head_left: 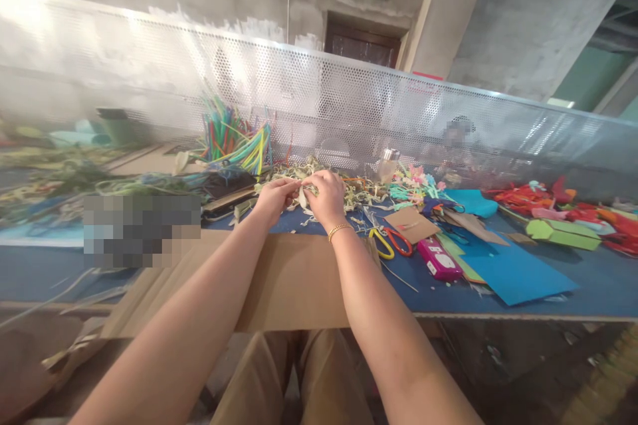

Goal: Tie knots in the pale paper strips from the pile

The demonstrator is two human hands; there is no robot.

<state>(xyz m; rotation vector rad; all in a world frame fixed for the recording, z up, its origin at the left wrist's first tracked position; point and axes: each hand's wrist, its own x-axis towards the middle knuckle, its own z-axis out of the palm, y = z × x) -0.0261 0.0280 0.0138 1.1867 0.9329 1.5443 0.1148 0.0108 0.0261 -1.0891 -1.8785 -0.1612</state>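
My left hand (277,199) and my right hand (325,195) meet above the far edge of a brown cardboard sheet (299,279). Both are closed in a pinch, fingertips nearly touching. A small pale strip (302,199) shows between them; its exact material is too small to tell. Just beyond, a heap of pale, curled strips (363,194) spreads over the table. To the right of my right wrist lie scissors with one yellow handle (381,244) and one red handle (399,242).
A perforated metal screen (299,93) backs the blue table (588,285). Colourful pipe cleaners (234,139) stand at the back left. Blue paper (518,272), a purple box (438,259), a green paper box (563,234) and red pieces (528,199) lie right. A glass jar (389,165) stands behind.
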